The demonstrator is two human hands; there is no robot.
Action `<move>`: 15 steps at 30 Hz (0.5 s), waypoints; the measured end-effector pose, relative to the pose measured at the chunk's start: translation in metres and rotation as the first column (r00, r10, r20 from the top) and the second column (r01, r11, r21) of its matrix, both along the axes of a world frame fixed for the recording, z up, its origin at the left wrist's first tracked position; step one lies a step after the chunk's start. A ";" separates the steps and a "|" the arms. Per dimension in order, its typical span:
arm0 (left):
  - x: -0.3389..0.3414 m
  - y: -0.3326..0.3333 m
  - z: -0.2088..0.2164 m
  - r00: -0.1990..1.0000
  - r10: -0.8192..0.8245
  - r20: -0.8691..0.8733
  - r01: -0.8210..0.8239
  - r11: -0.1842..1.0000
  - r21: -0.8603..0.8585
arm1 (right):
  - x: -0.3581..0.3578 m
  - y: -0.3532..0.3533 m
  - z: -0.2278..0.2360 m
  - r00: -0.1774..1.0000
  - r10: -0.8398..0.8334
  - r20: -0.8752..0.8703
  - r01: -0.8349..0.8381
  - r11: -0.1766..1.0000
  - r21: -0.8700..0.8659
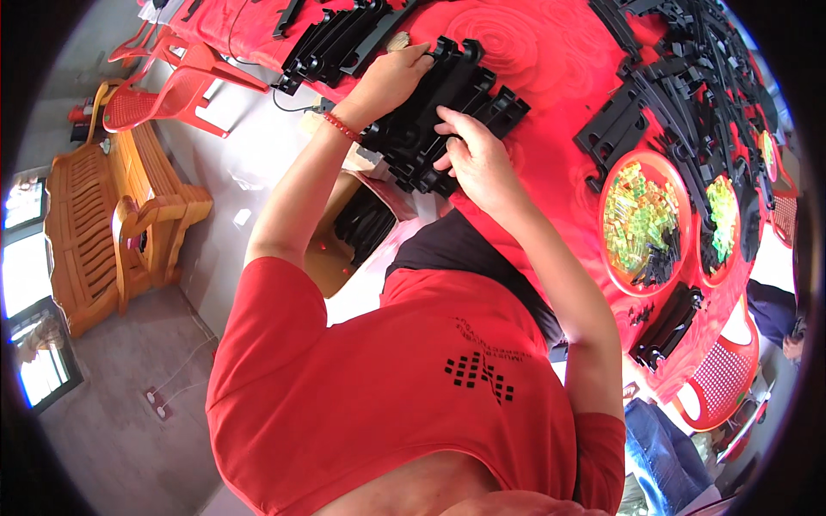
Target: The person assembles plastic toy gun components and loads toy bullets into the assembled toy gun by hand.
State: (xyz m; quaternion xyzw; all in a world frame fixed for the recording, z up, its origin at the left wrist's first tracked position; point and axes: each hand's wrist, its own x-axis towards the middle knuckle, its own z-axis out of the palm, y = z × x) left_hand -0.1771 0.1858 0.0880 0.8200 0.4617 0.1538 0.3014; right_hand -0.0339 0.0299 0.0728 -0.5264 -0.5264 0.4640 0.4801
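Both hands work on a stack of black plastic parts (447, 120) that lies at the near edge of the counter (533, 52), which is covered in a red cloth. The left hand (391, 82) rests on the far end of the stack, fingers curled over its top edge and gripping it; a red band circles that wrist. The right hand (477, 159) presses on the near side of the stack, fingers bent around a part there. More black parts (331, 43) lie just beyond the left hand, and a large tangled heap of black parts (688, 77) fills the right of the counter. Two red trays (645, 219) of yellow-green pieces sit near the right forearm. Left of the counter stand red plastic chairs (176, 90) and a wooden bench (112, 215) on open floor.
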 end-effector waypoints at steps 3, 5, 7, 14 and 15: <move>-0.004 0.000 -0.007 0.998 0.035 0.048 -0.035 0.999 0.005 | 0.000 -0.005 0.000 0.998 -0.059 -0.008 0.059 0.997 0.058; -0.007 0.005 -0.011 0.998 0.008 0.061 -0.009 1.000 0.013 | 0.006 -0.010 -0.005 0.982 -0.187 -0.001 0.185 0.975 0.119; -0.008 0.006 -0.010 0.998 -0.008 0.068 0.008 1.000 0.008 | 0.020 -0.014 -0.010 0.935 -0.355 0.015 0.354 0.935 0.022; 0.000 -0.003 0.003 0.998 0.014 0.062 -0.013 1.000 -0.025 | 0.037 -0.031 -0.032 0.954 -0.296 0.053 0.297 0.897 -0.328; 0.002 -0.004 0.005 1.000 -0.007 0.022 0.008 1.000 -0.017 | 0.035 -0.031 -0.033 0.970 -0.235 0.067 0.244 0.913 -0.328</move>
